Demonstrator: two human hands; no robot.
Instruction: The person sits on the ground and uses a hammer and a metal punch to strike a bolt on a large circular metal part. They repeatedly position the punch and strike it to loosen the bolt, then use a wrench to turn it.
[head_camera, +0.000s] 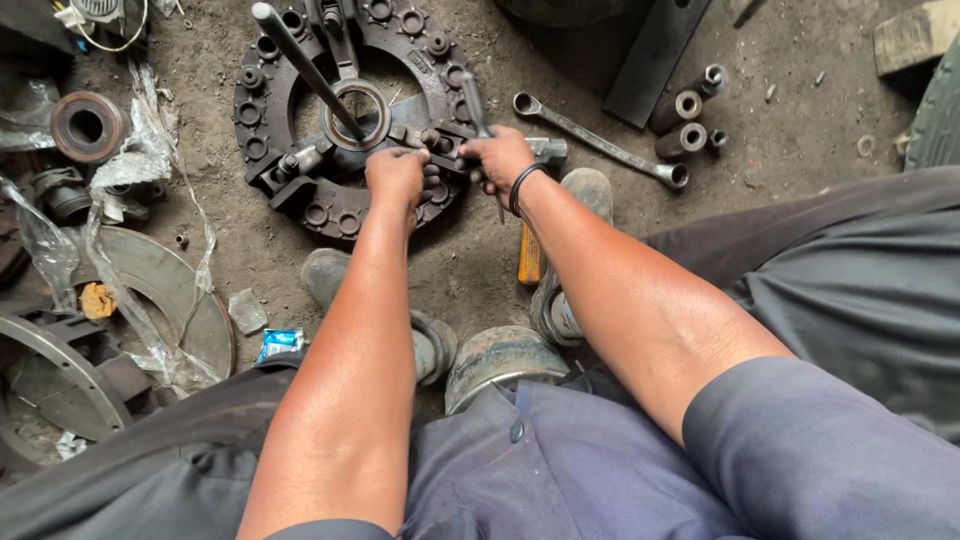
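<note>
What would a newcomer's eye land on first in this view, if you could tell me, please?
First, the big round clutch pressure plate lying flat on the dirt floor at top centre, with a long steel bar slanting up out of its middle ring. Both hands work at its near edge: the left hand presses on the plate, the right hand grips a slim metal tool. To the right lie a combination wrench and several sockets.

Both arms extended forward and down, elbows nearly straight, forearms bare (sleeves end above the elbows). Left hand (397, 176) palm down, fingers curled in a closed grip. Right hand (499, 156) just beside it, fisted too, dark band around the wrist. Hands nearly touching.
</note>
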